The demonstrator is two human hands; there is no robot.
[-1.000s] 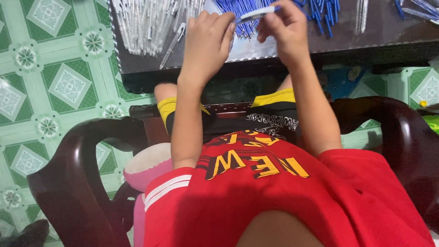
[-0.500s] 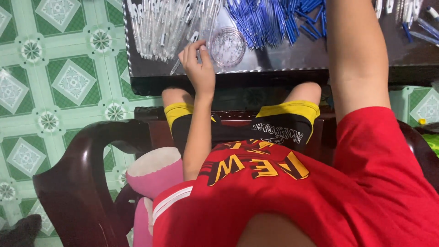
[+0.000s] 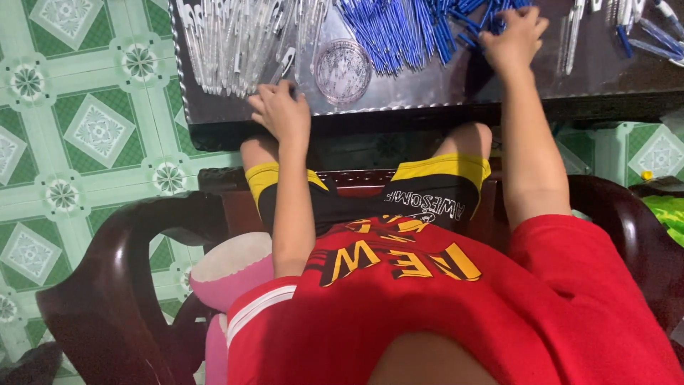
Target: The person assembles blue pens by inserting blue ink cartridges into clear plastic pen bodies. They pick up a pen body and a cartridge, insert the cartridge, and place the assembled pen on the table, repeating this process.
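My left hand (image 3: 281, 110) lies at the near edge of a dark table (image 3: 427, 93), fingers curled on the end of a clear pen barrel (image 3: 285, 64) that sticks out of a pile of clear pen barrels (image 3: 228, 36). My right hand (image 3: 514, 36) reaches farther onto the table. Its fingers are bent down into a heap of blue pen parts (image 3: 406, 28) and close on a few of them. A round clear lid (image 3: 343, 70) sits between the two piles.
I sit in a dark wooden armchair (image 3: 121, 285) in a red shirt, knees under the table. A pink and white cushion (image 3: 228, 271) lies at my left side. More pens (image 3: 641, 28) lie at the table's far right. The floor has green patterned tiles (image 3: 85, 142).
A second ago both hands were together over the blue heap with a blue pen. The left hand has dropped to the clear barrels, and the right has stretched out into the blue heap.
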